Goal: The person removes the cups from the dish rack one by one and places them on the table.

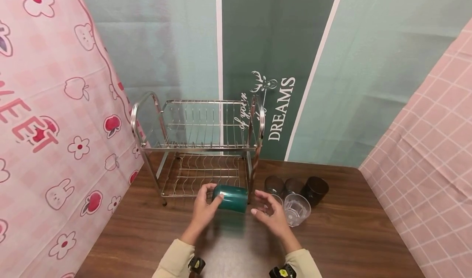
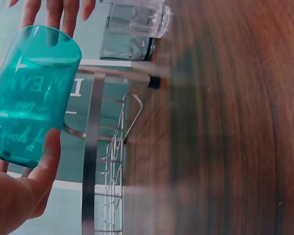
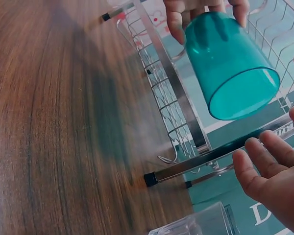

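Note:
A see-through teal cup (image 1: 233, 198) lies sideways in the air in front of the rack, its mouth toward the right. My left hand (image 1: 205, 206) grips it near its base, the thumb on the near side, as the left wrist view shows. My right hand (image 1: 272, 215) is held apart from the cup's mouth, fingers spread and slightly bent, with nothing in them. In the right wrist view the cup's open rim (image 3: 245, 93) faces the right fingers (image 3: 250, 169). Just behind the right hand stand clear glasses.
A two-tier metal dish rack (image 1: 199, 149) stands at the back left of the wooden table (image 1: 350, 229). To the right are a clear faceted glass (image 1: 296, 209), a dark cup (image 1: 315, 190) and several other glasses. Printed cloths (image 1: 273, 32) hang around the table.

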Demonstrator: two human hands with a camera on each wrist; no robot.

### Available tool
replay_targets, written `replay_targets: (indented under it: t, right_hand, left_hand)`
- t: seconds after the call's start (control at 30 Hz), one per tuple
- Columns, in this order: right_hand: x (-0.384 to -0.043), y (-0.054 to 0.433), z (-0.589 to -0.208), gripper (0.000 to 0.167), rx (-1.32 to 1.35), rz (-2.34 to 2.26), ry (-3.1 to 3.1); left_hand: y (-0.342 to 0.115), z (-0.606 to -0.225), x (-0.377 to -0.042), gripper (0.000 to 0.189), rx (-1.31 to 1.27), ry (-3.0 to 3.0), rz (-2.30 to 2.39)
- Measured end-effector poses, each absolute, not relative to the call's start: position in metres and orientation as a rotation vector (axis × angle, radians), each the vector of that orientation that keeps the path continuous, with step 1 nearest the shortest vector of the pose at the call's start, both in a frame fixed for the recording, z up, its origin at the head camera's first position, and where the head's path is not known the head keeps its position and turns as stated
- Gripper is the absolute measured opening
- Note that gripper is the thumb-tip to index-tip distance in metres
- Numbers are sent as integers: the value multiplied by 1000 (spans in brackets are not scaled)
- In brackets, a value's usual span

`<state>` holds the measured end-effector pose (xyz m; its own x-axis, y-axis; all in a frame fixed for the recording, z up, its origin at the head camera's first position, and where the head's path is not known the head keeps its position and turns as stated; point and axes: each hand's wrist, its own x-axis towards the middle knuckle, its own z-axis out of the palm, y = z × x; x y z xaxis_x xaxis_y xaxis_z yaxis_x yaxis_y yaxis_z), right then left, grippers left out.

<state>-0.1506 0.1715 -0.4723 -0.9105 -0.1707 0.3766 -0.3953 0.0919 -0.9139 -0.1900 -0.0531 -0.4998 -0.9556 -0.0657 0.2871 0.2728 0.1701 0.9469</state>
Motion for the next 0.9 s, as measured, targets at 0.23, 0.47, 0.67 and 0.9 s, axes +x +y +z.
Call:
replay_targets:
  t: [0.23,0.47,0.67,0.9]
  right_hand:
    - [-164,175,-488,51,601,2007,-2184]
    - [-172,177,-502,57,580,2098,-2175]
    - [-173,177,-501,60,553,2187,-2104]
    - [-173,177,-501,58,516,2215,-2068]
  left_hand:
    - [-46,-500,-186,34,-243,-2169,-1931]
    - [-37,-473,-171,33,-285,-2121,-2021]
    - [-31,-467,-169,33,-262,-2148,-2079]
    - [-27,-470,-169,33,-272,-2140,-2084]
